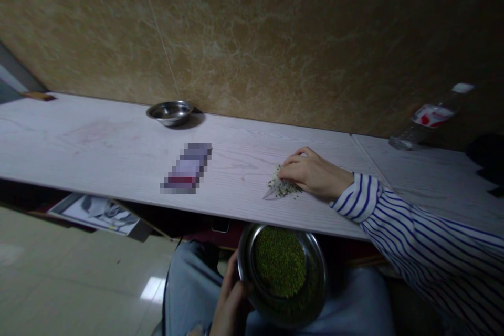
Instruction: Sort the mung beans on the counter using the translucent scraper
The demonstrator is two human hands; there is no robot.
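My left hand [232, 294] grips the left rim of a steel bowl [319, 273] over my lap, its thumb at the edge. Small green beans [280, 262], which look like mung beans, cover the bowl's bottom. On the tabletop, my right hand [305, 172] reaches into a small scattered pile of green and whitish bits [284, 187]. Its fingers are bent down and drawn together; what is between the fingertips is hidden. A thin clear sheet, perhaps plastic, seems to lie under the pile.
An empty-looking steel bowl [171, 114] stands near the wall. Left of the pile lies a flat, blurred-out object [187, 168]. A clear plastic bottle [431, 115] leans at the right, near dark items [486, 157]. Below the table's front edge, an open box [98, 215] sits on a shelf.
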